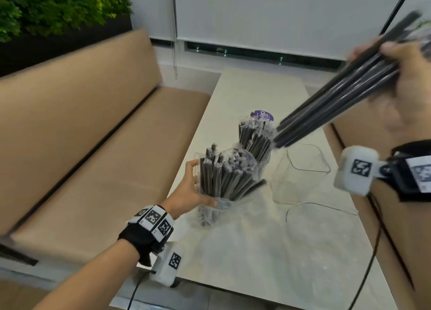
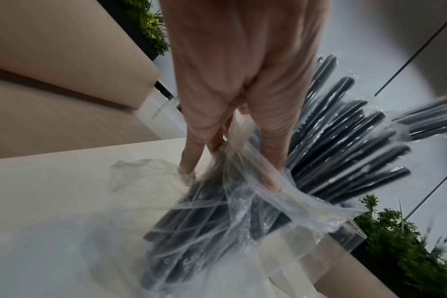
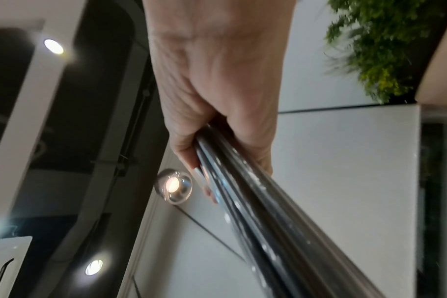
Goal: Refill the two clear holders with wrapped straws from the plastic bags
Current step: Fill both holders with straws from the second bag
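Wrapped straws (image 1: pixel 335 92) sat clamped in right hand (image 1: pixel 405 95) fingers at 2 o'clock; left hand (image 1: pixel 189 190) fingers gripped plastic bag (image 1: pixel 224 186) at table (image 1: pixel 256 251) center; empty holder (image 1: pixel 300 172) beside it unfilled, refill barely started

On the table (image 1: pixel 268 251) my left hand (image 1: pixel 189 193) holds the near plastic bag (image 1: pixel 224 207) upright, straws (image 1: pixel 224 176) standing in it. Behind it stands a second filled bag or holder (image 1: pixel 255 139), blur keeps me from telling which. To their right sits a clear holder (image 1: pixel 303 172). Above it my right hand (image 1: pixel 401 85) grips a straw bundle (image 1: pixel 331 109), slanting down-left. A bench (image 1: pixel 93 146) runs along the table's left.
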The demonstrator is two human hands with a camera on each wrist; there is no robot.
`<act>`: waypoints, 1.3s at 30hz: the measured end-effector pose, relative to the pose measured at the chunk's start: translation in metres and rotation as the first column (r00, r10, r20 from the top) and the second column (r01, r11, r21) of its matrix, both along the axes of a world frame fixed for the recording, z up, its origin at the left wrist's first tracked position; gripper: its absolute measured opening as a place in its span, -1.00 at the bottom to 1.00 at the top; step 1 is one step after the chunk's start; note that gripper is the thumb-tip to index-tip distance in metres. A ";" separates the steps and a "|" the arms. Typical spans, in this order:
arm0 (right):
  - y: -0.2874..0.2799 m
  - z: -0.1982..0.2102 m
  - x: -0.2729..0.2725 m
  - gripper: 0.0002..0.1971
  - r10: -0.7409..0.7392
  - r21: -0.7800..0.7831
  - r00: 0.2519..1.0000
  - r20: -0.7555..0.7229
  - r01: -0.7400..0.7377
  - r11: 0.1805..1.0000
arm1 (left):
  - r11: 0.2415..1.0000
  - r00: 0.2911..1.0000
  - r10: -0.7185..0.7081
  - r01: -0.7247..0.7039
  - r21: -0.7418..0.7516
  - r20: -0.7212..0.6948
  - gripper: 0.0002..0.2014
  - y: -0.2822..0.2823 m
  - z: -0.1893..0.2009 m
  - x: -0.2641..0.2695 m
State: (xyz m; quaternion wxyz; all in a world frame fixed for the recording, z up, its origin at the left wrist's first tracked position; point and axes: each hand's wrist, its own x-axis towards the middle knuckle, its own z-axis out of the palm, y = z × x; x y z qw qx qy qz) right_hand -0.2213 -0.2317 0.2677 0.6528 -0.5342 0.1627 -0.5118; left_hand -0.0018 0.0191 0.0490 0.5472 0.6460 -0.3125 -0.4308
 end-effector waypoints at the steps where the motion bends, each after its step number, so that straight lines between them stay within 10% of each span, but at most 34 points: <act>1: -0.020 0.004 -0.008 -0.40 -0.029 -0.006 0.998 0.049 0.030 1.000 | 1.000 1.000 0.007 -0.007 -0.001 0.005 0.06 0.000 -0.001 0.000; 4: -0.049 -0.006 -0.020 -0.13 -0.169 -0.040 0.986 -0.004 0.169 0.985 | 1.000 1.000 0.028 -0.028 -0.011 0.013 0.03 0.001 -0.002 -0.002; 9: -0.018 -0.080 0.008 -0.94 -0.323 -0.141 0.895 -0.307 0.293 0.946 | 0.999 0.999 0.049 -0.049 -0.016 0.010 0.05 0.001 -0.004 -0.003; 16: -0.054 -0.153 0.010 -0.80 -0.316 0.110 0.872 -0.373 0.380 0.918 | 0.998 0.998 0.069 -0.069 -0.004 0.005 0.05 0.002 -0.008 -0.002; 22: -0.074 -0.140 -0.007 -0.40 -0.401 -0.009 0.759 -0.514 0.462 0.887 | 0.996 0.996 0.088 -0.088 -0.010 -0.007 0.05 0.001 -0.011 -0.002; 28: -0.036 -0.100 -0.006 -0.66 -0.675 -0.519 0.516 -0.527 0.434 0.736 | 0.995 0.995 0.094 -0.094 -0.024 0.018 0.04 0.002 -0.005 -0.004; 30: -0.002 -0.079 0.002 -0.73 -0.708 -0.582 0.556 -0.435 0.426 0.692 | 0.994 0.994 0.106 -0.106 -0.028 0.023 0.04 0.002 -0.004 -0.004; 34: 0.083 -0.083 0.023 -0.85 -0.368 -0.486 0.831 -0.417 0.137 0.863 | 0.984 0.985 0.173 -0.171 -0.059 0.026 0.00 0.003 -0.007 -0.004; 36: 0.121 -0.112 0.037 -0.90 -0.131 -0.362 0.785 -0.606 -0.124 0.924 | 0.976 0.978 0.208 -0.206 -0.075 0.021 -0.01 0.005 -0.007 -0.005; 39: 0.142 -0.153 0.051 -0.60 -0.108 -0.213 0.716 -0.690 -0.057 0.975 | 0.961 0.965 0.262 -0.260 -0.094 0.013 -0.01 0.009 -0.010 -0.003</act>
